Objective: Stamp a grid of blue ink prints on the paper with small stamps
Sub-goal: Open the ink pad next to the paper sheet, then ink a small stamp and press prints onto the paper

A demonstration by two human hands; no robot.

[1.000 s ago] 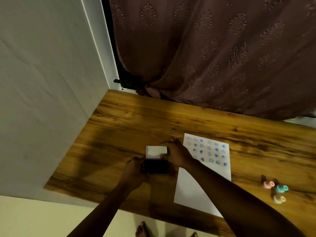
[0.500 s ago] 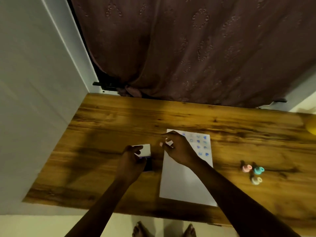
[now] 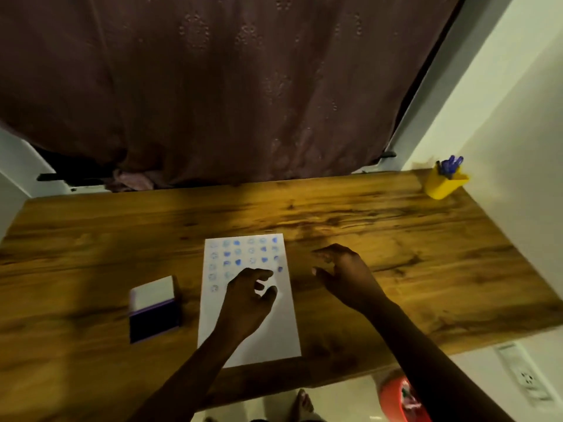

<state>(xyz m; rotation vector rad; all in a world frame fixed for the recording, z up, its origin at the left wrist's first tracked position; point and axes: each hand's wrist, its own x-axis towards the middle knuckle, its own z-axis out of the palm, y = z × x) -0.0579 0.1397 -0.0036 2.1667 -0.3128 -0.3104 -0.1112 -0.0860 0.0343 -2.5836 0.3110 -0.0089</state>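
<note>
A white sheet of paper (image 3: pixel 268 330) lies on the wooden table (image 3: pixel 396 239), its upper half covered by a grid of blue prints (image 3: pixel 243 254). An ink pad (image 3: pixel 154 309) with its white lid raised sits just left of the paper. My left hand (image 3: pixel 248 300) hovers over the middle of the sheet, fingers loosely curled and apart, holding nothing. My right hand (image 3: pixel 344 272) is right of the paper above bare wood, fingers spread and empty. The small stamps seen earlier are hidden, where my right arm crosses.
A yellow pen holder (image 3: pixel 443 185) with blue pens stands at the far right corner by the wall. A dark curtain (image 3: pixel 228 86) hangs behind the table. A red object (image 3: pixel 396 400) and a bare foot (image 3: pixel 303 405) show on the floor below the front edge.
The view swung to the right. My left hand let go of the ink pad and moved onto the paper. My right hand moved off the sheet to its right.
</note>
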